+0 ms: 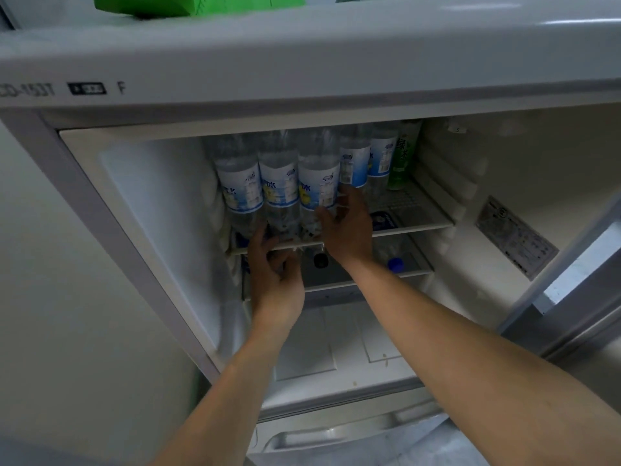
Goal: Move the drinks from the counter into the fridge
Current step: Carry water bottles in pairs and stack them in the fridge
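Frame centre: water bottles (279, 183) standing on upper fridge shelf (416, 225). Left hand (274, 280) is curling around one bottle's base; right hand (346, 227) is resting, fingers relaxed, against neighbouring bottle.

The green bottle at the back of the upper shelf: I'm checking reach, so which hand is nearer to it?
Right. The right hand rests against the water bottles mid-shelf, left of and in front of the green bottle. The left hand is lower and further left, at the shelf's front edge.
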Available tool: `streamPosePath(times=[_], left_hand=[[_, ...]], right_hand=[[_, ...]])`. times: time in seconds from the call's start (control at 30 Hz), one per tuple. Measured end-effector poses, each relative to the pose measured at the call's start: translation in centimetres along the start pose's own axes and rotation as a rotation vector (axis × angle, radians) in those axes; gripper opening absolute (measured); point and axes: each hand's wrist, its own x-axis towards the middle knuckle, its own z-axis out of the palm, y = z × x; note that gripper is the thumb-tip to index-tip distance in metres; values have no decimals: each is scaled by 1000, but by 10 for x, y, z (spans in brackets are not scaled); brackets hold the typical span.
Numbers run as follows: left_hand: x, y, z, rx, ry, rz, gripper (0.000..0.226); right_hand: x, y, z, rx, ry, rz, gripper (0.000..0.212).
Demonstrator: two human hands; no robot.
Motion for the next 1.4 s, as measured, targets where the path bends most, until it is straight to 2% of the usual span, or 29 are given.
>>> streamPosePath(times=[0.1,0.23,0.37,0.43,0.5,0.63,0.83,1.0,1.13,1.23,1.4], left_hand=[[-7,-5,-2,29,-18,-11,60],[-20,-4,-2,22,-27,7,56],[-32,-5,1,-51,62,86,26],[-42,-6,9,-61,78,74,19],[-60,-11,23,-50,30,75,18],[-122,-28,64,-25,-136,80,25],[-245,-48,117,37,-463,50,30],[-347,-74,120,112,-773,-20,38],[-400,-125,93,384,-1099,-111,19],[-422,-171,67,664,-1306,-290,25],[-427,-216,30,965,-1346,-510,32]], right_hand=[[-2,-1,-3,-28,-35,17,49],[-15,-1,-16,-124,-28,-1,29],[-39,8,-46,-130,-1,4,28],[-58,16,-69,-132,1,37,25],[-85,27,-96,-151,4,77,20],[-153,50,-164,-191,83,188,16],[-281,74,-290,-321,398,384,15],[-412,91,-380,-379,634,667,19],[-539,101,-419,-292,786,957,27],[-627,99,-434,-212,873,1155,31],[-724,97,-436,-108,1041,1366,33]])
